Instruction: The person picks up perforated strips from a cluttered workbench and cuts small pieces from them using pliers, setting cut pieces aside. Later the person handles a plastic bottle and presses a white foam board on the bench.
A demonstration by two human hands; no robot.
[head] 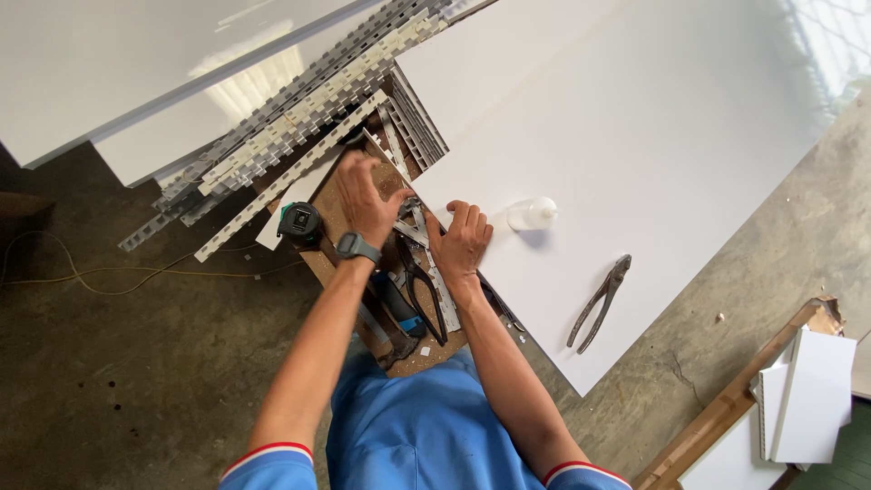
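Two hands are working at the white panel's [635,136] near edge: left hand [367,204], fingers curled together, is pressing a slotted metal strip [413,227] running diagonally toward the right hand [463,240], resting flat, fingers together, nearer the glue bottle [531,213].

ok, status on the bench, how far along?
Done: nothing looks assembled; slotted metal strips lie piled loose.
In hand: left hand and right hand press on small metal pieces at the white panel edge.
Left: pliers and white bottle lie untouched on the panel; tape measure idle.
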